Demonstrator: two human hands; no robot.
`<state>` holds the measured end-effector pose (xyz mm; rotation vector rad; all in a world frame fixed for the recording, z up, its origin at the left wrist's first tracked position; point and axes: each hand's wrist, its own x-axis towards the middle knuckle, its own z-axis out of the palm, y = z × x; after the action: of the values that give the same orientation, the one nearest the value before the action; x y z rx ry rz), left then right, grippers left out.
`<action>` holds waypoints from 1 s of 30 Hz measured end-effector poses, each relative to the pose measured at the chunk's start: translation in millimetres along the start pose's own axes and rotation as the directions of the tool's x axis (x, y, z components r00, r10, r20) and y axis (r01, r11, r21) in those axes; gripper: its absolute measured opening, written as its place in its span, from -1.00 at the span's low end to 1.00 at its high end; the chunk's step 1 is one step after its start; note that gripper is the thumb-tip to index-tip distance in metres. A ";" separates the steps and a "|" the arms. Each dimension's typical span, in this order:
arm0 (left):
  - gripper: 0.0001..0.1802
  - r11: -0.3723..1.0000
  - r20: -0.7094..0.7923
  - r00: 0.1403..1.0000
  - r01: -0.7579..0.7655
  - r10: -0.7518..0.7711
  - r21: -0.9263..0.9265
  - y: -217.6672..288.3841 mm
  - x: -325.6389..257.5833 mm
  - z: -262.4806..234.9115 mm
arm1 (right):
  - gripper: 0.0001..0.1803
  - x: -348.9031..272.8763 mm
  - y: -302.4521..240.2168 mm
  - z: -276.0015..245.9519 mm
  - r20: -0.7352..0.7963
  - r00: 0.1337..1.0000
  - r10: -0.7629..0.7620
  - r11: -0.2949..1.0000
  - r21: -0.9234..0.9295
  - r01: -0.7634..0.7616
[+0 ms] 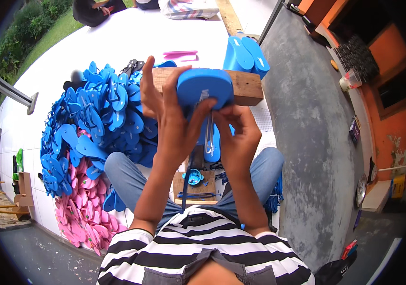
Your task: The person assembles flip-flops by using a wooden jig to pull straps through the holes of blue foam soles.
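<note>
Frame centre: left hand (172, 118) raised, fingers wrapped around a blue flip-flop sole (204, 88) — thumb across its face. Right hand (235, 137) just below, fingertips pinching the blue strap (211, 137) under the sole. Wooden block (245, 85) behind; heap of blue flip-flops (98, 114) at left.

Open-air sandal workshop: heaped blue flip-flops (93, 114), wooden work block (245, 85).
</note>
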<state>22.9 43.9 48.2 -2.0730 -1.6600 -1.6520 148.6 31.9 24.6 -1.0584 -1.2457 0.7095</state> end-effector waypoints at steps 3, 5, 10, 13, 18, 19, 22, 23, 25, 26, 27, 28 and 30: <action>-0.13 0.995 -0.106 0.993 -0.067 0.059 -0.069 -3.9 5.0 4.8 | -0.83 9.7 -3.1 -3.2 0.034 0.999 -0.014 0.999 -0.041 0.016; -0.11 0.990 -0.117 0.993 -0.039 0.023 -0.136 -9.6 -1.0 8.2 | -0.76 3.8 4.1 -3.5 0.068 0.998 0.014 0.997 -0.070 -0.009; -0.60 0.942 -0.190 0.966 -0.222 0.177 -0.251 -24.9 -70.7 -13.3 | -0.55 -74.5 30.9 -15.8 0.326 0.859 0.395 0.917 -0.074 -0.393; -0.71 0.895 0.203 0.887 -0.357 0.414 -0.266 -21.1 -99.7 -43.6 | -0.46 -138.9 52.4 -27.3 0.718 0.622 0.313 0.908 -0.033 -0.419; -0.76 0.884 0.541 0.710 -0.437 0.452 -0.166 -16.9 -123.3 -55.1 | -0.70 -156.7 32.1 -72.2 0.758 0.407 0.509 0.740 -0.143 -0.657; -0.75 0.882 0.561 0.695 -0.444 0.450 -0.157 -17.4 -124.2 -55.2 | -0.72 -148.4 27.6 -85.4 0.687 0.491 0.535 0.790 -0.201 -0.579; -0.75 0.876 0.476 0.747 -0.466 0.464 -0.123 -15.7 -126.1 -47.9 | -0.73 -123.2 23.9 -105.2 0.448 0.720 0.530 0.848 -0.270 -0.456; -0.75 0.889 0.426 0.787 -0.444 0.447 -0.113 -12.9 -129.7 -39.6 | -0.73 -117.9 28.0 -105.6 0.359 0.772 0.524 0.851 -0.194 -0.488; -0.76 0.911 0.298 0.862 -0.400 0.411 -0.098 -0.6 -129.1 -21.4 | -0.71 -106.0 30.6 -99.5 0.208 0.847 0.489 0.858 0.063 -0.510; -0.75 0.932 0.263 0.894 -0.347 0.362 -0.101 5.8 -129.6 -12.8 | -0.70 -101.4 29.5 -85.3 0.149 0.874 0.463 0.840 0.241 -0.486; -0.74 0.950 0.228 0.923 -0.292 0.309 -0.106 10.5 -131.0 -3.5 | -0.69 -97.2 28.0 -71.3 0.085 0.892 0.445 0.800 0.410 -0.438; -0.72 0.966 0.192 0.948 -0.235 0.253 -0.111 14.0 -132.4 3.9 | -0.67 -93.5 26.3 -57.7 0.043 0.902 0.430 0.812 0.419 -0.407; -0.76 0.980 0.117 0.978 -0.156 0.170 -0.121 20.6 -134.1 13.6 | -0.64 -90.4 18.8 -36.8 -0.044 0.916 0.399 0.831 0.440 -0.341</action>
<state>63.3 -50.6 -41.4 -2.3420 -1.4120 -1.6277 166.8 -50.4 -28.0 -0.9683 -0.7196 1.1333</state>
